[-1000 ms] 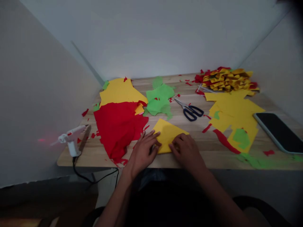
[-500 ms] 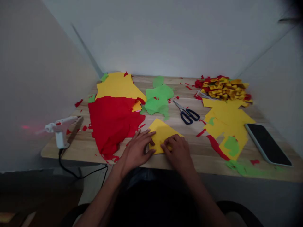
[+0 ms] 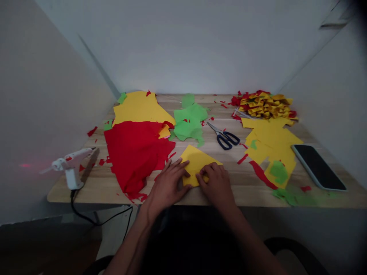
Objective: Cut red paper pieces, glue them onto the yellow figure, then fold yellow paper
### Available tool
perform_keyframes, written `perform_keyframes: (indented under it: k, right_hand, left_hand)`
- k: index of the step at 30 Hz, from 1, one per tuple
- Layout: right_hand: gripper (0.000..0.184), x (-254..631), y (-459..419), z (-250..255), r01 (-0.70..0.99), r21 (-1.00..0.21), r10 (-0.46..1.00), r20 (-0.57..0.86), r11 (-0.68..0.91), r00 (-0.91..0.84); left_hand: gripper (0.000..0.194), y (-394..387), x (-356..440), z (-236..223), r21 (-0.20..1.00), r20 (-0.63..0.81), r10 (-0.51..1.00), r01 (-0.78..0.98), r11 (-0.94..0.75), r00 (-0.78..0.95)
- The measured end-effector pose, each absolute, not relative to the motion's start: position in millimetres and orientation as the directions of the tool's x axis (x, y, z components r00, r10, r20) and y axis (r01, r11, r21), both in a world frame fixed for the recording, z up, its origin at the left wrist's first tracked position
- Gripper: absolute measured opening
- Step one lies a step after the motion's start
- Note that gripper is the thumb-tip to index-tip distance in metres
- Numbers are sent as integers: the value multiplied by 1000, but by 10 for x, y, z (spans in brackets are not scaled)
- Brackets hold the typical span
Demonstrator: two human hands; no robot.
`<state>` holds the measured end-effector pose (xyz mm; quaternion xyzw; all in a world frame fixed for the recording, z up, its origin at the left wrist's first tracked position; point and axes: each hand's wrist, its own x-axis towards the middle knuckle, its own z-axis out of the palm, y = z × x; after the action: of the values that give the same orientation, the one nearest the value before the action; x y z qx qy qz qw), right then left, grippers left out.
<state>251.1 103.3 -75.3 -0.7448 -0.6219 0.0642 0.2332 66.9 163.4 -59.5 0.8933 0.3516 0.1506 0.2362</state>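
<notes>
A folded yellow paper piece (image 3: pixel 197 160) lies near the front edge of the wooden table (image 3: pixel 246 191). My left hand (image 3: pixel 168 185) rests flat on its left corner, fingers spread and stretched out. On the piece's near right part sits my right hand (image 3: pixel 216 183), its fingers curled and pressing down on the paper. Both hands touch the same sheet.
A large red sheet (image 3: pixel 134 147) over a yellow sheet (image 3: pixel 140 107) lies left. Green scraps (image 3: pixel 189 122), scissors (image 3: pixel 225 136), yellow cut sheets (image 3: pixel 271 143), a pile of folded yellow-red pieces (image 3: pixel 265 104), a phone (image 3: pixel 318 166) and a glue gun (image 3: pixel 70 166) surround them.
My hands have stayed on the yellow piece, the right fingers shifting slightly along it. The view has drifted a little, mostly from head movement.
</notes>
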Motion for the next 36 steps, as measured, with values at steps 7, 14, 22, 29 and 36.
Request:
perform_keyframes:
  k: [7, 14, 22, 29, 36]
  right_hand:
    - [9, 2503, 1027, -773, 900, -421, 950, 224, -109, 219]
    - [8, 2496, 1028, -817, 905, -406, 948, 220, -127, 232]
    - [11, 2507, 1014, -798, 884, -442, 950, 182, -153, 255]
    - [13, 2503, 992, -735, 886, -449, 951, 207, -116, 230]
    - [29, 2479, 664, -702, 840, -469, 917, 391, 272, -79]
  left_hand:
    - [32, 1480, 693, -582, 507, 129, 722, 581, -637, 679]
    - [24, 1277, 705, -632, 422, 74, 725, 637, -645, 685]
    - [59, 1010, 749, -581, 354, -22, 717, 676, -646, 697]
    - [79, 928, 784, -650, 240, -38, 715, 700, -672, 698]
    - [64, 911, 798, -808, 171, 26, 724, 710, -683, 690]
